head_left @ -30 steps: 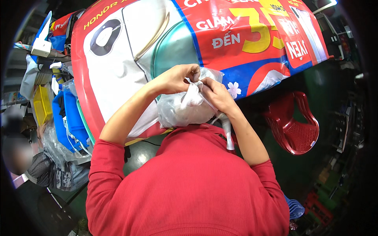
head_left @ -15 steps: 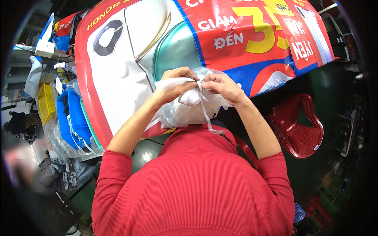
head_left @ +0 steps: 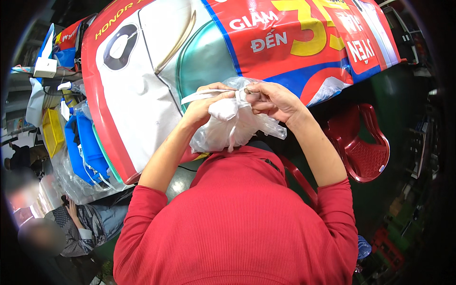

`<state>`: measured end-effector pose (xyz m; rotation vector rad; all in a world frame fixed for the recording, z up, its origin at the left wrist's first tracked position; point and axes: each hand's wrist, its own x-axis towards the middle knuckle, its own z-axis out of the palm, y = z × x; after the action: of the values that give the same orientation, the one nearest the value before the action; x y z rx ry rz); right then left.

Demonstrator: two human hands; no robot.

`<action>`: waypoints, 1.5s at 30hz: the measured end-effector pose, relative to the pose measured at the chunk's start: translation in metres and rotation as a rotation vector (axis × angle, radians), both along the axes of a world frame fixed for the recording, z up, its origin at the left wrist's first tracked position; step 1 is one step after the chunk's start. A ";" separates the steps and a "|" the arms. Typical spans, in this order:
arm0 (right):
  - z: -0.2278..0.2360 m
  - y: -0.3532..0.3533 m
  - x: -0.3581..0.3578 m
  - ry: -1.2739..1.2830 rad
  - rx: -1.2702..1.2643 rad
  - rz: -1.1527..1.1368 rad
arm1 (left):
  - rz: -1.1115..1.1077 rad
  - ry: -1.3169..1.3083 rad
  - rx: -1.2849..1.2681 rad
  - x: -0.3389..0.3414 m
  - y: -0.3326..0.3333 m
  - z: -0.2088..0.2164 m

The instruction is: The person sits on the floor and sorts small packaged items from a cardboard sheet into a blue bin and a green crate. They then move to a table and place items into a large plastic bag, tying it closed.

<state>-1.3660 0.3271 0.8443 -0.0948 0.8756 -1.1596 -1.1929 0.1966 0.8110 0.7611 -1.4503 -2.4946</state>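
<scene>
A bulging translucent plastic bag point(head_left: 223, 130) sits at the near edge of the banner-covered table, close against my red shirt. Its neck is gathered, and a white strip point(head_left: 197, 96) of tie or twisted plastic runs around it. My left hand point(head_left: 209, 102) is closed on the strip and the bag's neck from the left side. At the right, my right hand point(head_left: 275, 100) pinches the strip by the neck, thumb and forefinger together and the other fingers curled. Another thin white end hangs down the bag's front. What lies inside the bag is hard to make out.
A printed banner point(head_left: 142, 99) covers the table. On the left are a blue bin point(head_left: 92, 147), a yellow tray point(head_left: 52, 130), spray bottles and a small white box point(head_left: 45, 68). A red plastic chair point(head_left: 358, 145) stands at right. Another person point(head_left: 80, 223) is at lower left.
My right hand has turned more palm-up at the bag's neck. The strip now sticks out left past my left hand. The other person has come further into view at lower left.
</scene>
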 end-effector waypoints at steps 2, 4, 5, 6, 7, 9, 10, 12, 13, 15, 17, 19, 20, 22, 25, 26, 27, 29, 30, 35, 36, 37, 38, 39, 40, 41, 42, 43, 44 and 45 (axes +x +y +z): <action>0.016 0.003 -0.007 0.731 -0.066 0.319 | -0.014 0.000 0.004 0.000 0.001 0.001; 0.038 0.011 -0.017 1.373 -0.037 0.624 | -0.034 -0.052 -0.029 -0.001 0.002 0.001; 0.049 0.018 -0.022 1.444 -0.046 0.695 | -0.046 -0.041 -0.024 -0.002 0.003 0.000; 0.057 0.022 -0.024 1.525 -0.068 0.730 | -0.063 -0.043 -0.023 -0.002 0.003 0.000; 0.061 0.025 -0.023 1.627 -0.227 0.635 | -0.114 -0.009 -0.014 -0.002 0.003 -0.001; 0.063 0.027 -0.019 1.809 -0.557 0.355 | -0.053 -0.041 0.078 -0.003 0.000 -0.003; 0.061 0.025 -0.016 1.458 -0.503 0.239 | -0.007 -0.030 0.121 -0.002 -0.003 -0.003; 0.052 0.020 -0.007 0.742 -0.329 0.004 | -0.060 -0.041 0.080 -0.001 -0.009 -0.001; 0.047 0.017 -0.002 0.476 -0.352 -0.080 | -0.041 -0.062 0.128 0.000 -0.012 0.001; 0.044 0.018 0.001 0.567 -0.268 -0.117 | -0.049 -0.110 0.113 0.001 -0.018 0.006; 0.047 0.026 0.002 1.197 -0.163 -0.020 | -0.046 -0.263 -0.355 0.001 -0.027 0.012; 0.053 0.045 0.005 1.347 -0.127 0.160 | 0.021 -0.353 -0.414 -0.001 -0.031 0.015; 0.055 0.054 0.009 1.364 -0.197 0.176 | 0.023 -0.256 -0.182 -0.002 -0.034 0.015; 0.055 0.069 0.019 1.402 -0.195 0.197 | 0.054 -0.086 0.305 -0.006 -0.037 0.011; 0.050 0.087 0.042 1.523 -0.323 0.245 | 0.253 -0.172 0.475 -0.005 -0.060 0.003; 0.049 0.094 0.050 1.526 -0.286 0.366 | 0.371 -0.207 0.488 -0.003 -0.067 -0.002; 0.049 0.099 0.055 1.473 -0.289 0.334 | 0.413 -0.323 0.427 -0.001 -0.068 -0.008; 0.051 0.106 0.063 1.377 -0.282 0.294 | 0.338 -0.214 0.491 0.004 -0.070 -0.016; 0.054 0.109 0.064 1.347 -0.304 0.246 | 0.335 -0.173 0.502 0.007 -0.067 -0.018; 0.082 0.098 0.044 0.575 -0.063 0.214 | -0.023 0.123 0.433 0.022 -0.038 0.007; 0.089 0.088 0.036 0.473 -0.135 0.193 | -0.137 0.148 0.412 0.024 -0.033 0.017; 0.088 0.071 0.037 0.496 -0.263 0.080 | -0.216 0.168 0.174 0.025 -0.029 0.026; 0.090 0.054 0.034 0.484 -0.318 0.081 | -0.309 0.116 0.007 0.024 -0.026 0.035; 0.087 0.029 0.035 0.645 -0.362 0.093 | -0.405 0.063 -0.164 0.023 -0.023 0.042; 0.083 0.005 0.035 0.824 -0.466 0.088 | -0.498 0.053 -0.331 0.022 -0.021 0.048; 0.086 -0.006 0.030 0.589 -0.451 0.144 | -0.479 0.028 -0.441 0.020 -0.019 0.052; 0.082 -0.028 0.031 0.632 -0.438 0.111 | -0.449 -0.016 -0.488 0.019 -0.017 0.055; 0.083 -0.038 0.024 0.853 -0.427 -0.008 | -0.416 -0.061 -0.534 0.019 -0.014 0.056; 0.080 -0.047 0.023 1.083 -0.447 -0.160 | -0.380 -0.069 -0.586 0.019 -0.012 0.056; 0.077 -0.050 0.027 1.113 -0.343 -0.085 | -0.333 -0.061 -0.561 0.020 -0.010 0.055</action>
<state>-1.3393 0.2768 0.9216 -1.0686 1.6360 -1.3106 -1.1729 0.1865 0.8656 0.5197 -2.3099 -2.0840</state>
